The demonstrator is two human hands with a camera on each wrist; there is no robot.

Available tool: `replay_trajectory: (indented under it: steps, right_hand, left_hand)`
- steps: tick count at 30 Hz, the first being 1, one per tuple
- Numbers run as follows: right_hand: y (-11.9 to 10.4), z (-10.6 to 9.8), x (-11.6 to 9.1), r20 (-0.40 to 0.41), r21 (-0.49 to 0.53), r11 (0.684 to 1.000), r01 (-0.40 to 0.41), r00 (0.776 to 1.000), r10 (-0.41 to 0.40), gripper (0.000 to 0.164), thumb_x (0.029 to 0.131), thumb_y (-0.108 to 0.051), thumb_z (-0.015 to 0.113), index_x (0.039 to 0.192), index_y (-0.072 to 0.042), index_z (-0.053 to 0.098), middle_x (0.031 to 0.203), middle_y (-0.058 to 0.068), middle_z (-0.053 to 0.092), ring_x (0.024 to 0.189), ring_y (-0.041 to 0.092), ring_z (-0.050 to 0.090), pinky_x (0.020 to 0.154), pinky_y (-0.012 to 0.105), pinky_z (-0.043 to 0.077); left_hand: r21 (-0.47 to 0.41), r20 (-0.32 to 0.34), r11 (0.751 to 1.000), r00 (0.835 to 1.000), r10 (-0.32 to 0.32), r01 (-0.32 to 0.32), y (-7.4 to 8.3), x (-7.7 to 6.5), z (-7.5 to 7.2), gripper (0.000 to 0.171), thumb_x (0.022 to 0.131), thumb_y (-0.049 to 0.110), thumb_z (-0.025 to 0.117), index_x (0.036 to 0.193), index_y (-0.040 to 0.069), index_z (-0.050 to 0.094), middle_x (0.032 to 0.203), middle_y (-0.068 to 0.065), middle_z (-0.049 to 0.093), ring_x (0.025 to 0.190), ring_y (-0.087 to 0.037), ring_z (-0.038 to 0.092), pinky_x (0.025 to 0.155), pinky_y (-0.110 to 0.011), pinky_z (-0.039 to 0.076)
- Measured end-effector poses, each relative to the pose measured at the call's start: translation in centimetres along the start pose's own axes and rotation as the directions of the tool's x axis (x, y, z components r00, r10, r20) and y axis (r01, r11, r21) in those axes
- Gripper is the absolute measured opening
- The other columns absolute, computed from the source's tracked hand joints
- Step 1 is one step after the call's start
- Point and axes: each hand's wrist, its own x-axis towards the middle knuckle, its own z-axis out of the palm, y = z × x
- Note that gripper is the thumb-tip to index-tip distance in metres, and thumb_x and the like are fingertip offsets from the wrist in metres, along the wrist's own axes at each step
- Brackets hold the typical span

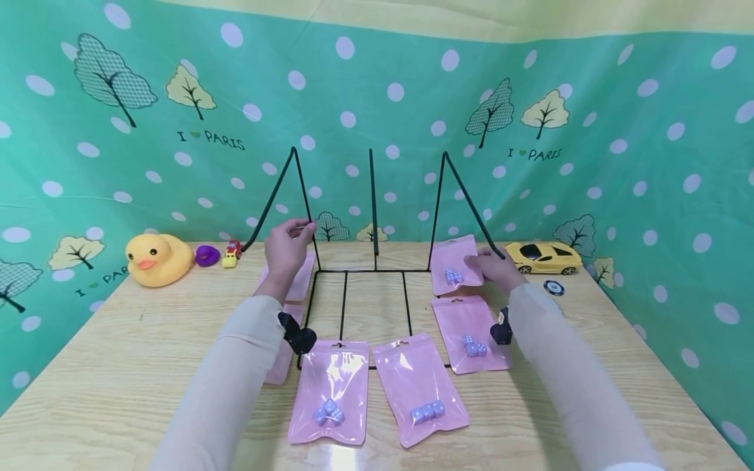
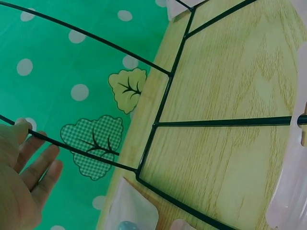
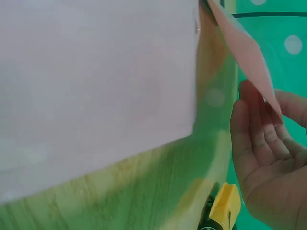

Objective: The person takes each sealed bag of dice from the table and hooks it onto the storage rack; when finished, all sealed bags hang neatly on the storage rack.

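A black wire rack point(image 1: 377, 271) stands on the table, with pink zip bags around its sides. My left hand point(image 1: 285, 252) pinches the rack's left upright wire between thumb and fingers, clearly visible in the left wrist view. At the rack's far right, my right hand point(image 1: 497, 267) pinches the edge of a pink bag point(image 1: 449, 258) with purple dice inside; the right wrist view shows that edge between thumb and fingers. Below it lies another dice bag point(image 1: 465, 320). Two more dice bags point(image 1: 332, 379) point(image 1: 415, 373) are at the front. Left-side bags point(image 1: 304, 278) are partly hidden by my arm.
A yellow rubber duck point(image 1: 159, 260), a small purple duck point(image 1: 207, 256) and a small red-and-yellow toy point(image 1: 232, 254) sit at the back left. A yellow toy car point(image 1: 544, 258) and a round chip point(image 1: 554, 288) lie at the right. A green patterned curtain point(image 1: 377, 85) hangs behind.
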Motion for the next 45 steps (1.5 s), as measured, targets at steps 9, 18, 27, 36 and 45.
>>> replay_trajectory:
  steps: [9, 18, 27, 36, 45]
  right_hand:
    - [-0.9, -0.7, -1.8, 0.015, 0.023, 0.997, 0.074, 0.997, -0.074, 0.039, 0.106, -0.022, 0.052, 0.136, 0.002, 0.056, 0.129, 0.02, 0.062, 0.114, 0.032, 0.058, 0.1, 0.048, 0.047]
    - [-1.0, -1.6, -2.8, 0.015, 0.0, 0.989, 0.15, 0.989, -0.15, 0.045, 0.108, -0.028, 0.05, 0.135, 0.007, 0.051, 0.134, 0.027, 0.054, 0.127, 0.041, 0.051, 0.108, 0.054, 0.042]
    - [-1.3, -2.3, -3.6, -0.026, -0.101, 0.967, 0.235, 0.971, -0.239, 0.051, 0.108, -0.029, 0.052, 0.14, 0.011, 0.048, 0.126, 0.031, 0.058, 0.111, 0.039, 0.06, 0.098, 0.051, 0.051]
    - [-1.0, -3.0, -4.2, -0.007, -0.101, 0.962, 0.252, 0.967, -0.254, 0.042, 0.107, -0.019, 0.053, 0.14, 0.007, 0.051, 0.122, 0.031, 0.064, 0.103, 0.034, 0.067, 0.093, 0.048, 0.055]
    - [-0.4, -3.6, -5.9, 0.008, -0.05, 0.96, 0.274, 0.962, -0.274, 0.054, 0.108, -0.024, 0.054, 0.153, 0.002, 0.04, 0.132, 0.032, 0.06, 0.111, 0.036, 0.067, 0.093, 0.044, 0.056]
  left_hand:
    - [-0.008, 0.017, 1.0, 1.0, -0.006, 0.006, 0.3, -0.3, -0.1, 0.034, 0.105, 0.028, 0.059, 0.129, 0.006, 0.068, 0.123, -0.017, 0.07, 0.111, -0.031, 0.068, 0.098, -0.045, 0.051]
    - [0.003, 0.035, 1.0, 0.999, -0.013, 0.013, 0.4, -0.4, -0.3, 0.035, 0.106, 0.027, 0.058, 0.132, 0.005, 0.066, 0.126, -0.018, 0.069, 0.113, -0.034, 0.067, 0.099, -0.047, 0.051]
    - [0.003, 0.03, 1.0, 0.999, -0.018, 0.018, 0.5, -0.4, -0.4, 0.035, 0.106, 0.027, 0.057, 0.132, 0.005, 0.066, 0.127, -0.018, 0.069, 0.113, -0.034, 0.067, 0.098, -0.047, 0.051]
    - [0.01, 0.033, 1.0, 0.999, -0.013, 0.013, 0.5, -0.5, -0.6, 0.036, 0.107, 0.027, 0.056, 0.133, 0.004, 0.065, 0.127, -0.018, 0.069, 0.113, -0.033, 0.067, 0.099, -0.047, 0.051]
    - [-0.009, 0.038, 1.0, 0.999, -0.013, 0.013, 0.7, -0.7, -0.5, 0.037, 0.107, 0.027, 0.056, 0.135, 0.004, 0.064, 0.127, -0.019, 0.068, 0.115, -0.033, 0.067, 0.1, -0.047, 0.051]
